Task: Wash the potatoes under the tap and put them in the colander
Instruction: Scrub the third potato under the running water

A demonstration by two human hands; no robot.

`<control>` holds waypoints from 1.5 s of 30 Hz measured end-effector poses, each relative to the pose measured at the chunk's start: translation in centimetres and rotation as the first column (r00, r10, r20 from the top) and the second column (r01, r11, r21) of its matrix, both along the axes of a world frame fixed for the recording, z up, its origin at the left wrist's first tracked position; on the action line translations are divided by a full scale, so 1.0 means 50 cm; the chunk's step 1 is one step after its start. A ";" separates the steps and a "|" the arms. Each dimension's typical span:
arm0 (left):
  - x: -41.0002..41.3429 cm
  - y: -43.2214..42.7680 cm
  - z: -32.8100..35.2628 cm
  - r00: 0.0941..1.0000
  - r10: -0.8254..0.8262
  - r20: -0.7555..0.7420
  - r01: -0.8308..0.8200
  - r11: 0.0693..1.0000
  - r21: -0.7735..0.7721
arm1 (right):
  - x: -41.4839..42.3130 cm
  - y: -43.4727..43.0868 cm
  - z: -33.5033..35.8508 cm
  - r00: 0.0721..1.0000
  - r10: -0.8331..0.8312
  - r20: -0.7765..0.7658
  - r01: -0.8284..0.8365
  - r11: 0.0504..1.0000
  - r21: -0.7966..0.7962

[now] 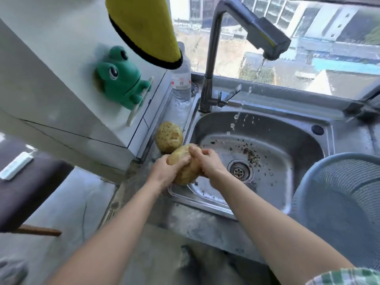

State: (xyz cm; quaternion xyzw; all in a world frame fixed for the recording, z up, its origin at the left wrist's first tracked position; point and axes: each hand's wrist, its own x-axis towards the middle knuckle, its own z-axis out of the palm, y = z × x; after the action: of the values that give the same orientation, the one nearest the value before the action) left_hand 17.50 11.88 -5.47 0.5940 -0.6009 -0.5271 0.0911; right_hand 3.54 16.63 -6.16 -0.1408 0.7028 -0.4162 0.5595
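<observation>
While gripped over the sink's [287, 124] 9 o'clock rim, one potato [185, 171] is held clear of the running water [258, 68].

Fingers [182, 161] of the left hand [164, 171] and of the right hand [207, 163] are clamped round the potato. Water from the tap [267, 42] falls toward 12 o'clock of the basin, so the potato is best carried under it and turned while rubbed. A second potato [169, 136] lies on the desk at 10 o'clock. At 3 o'clock stands the colander [304, 182], with no potato seen inside. A bottle [182, 83] and a hanging yellow cloth [144, 27] crowd the tap's 9 o'clock side.
</observation>
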 end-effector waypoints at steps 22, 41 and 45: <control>0.075 0.021 0.044 0.968 -0.118 0.222 0.231 0.767 -0.599 | 0.060 -0.012 -0.033 0.951 0.096 -0.293 -0.119 0.991 -0.060; -0.257 -0.001 -0.138 0.995 -0.087 -0.055 0.101 0.921 0.376 | -0.212 0.186 -0.301 0.882 0.433 -0.185 -0.064 0.498 0.865; -0.281 -0.021 -0.166 0.994 -0.109 -0.030 0.112 0.907 0.405 | -0.221 0.181 -0.332 0.831 0.527 -0.178 -0.091 0.444 0.891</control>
State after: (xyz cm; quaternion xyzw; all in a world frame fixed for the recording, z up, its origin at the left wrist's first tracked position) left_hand 3.46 10.83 -13.79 0.5631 -0.5107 -0.6467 -0.0623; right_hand -7.50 25.68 -22.77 -0.0647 0.8789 0.1412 0.4510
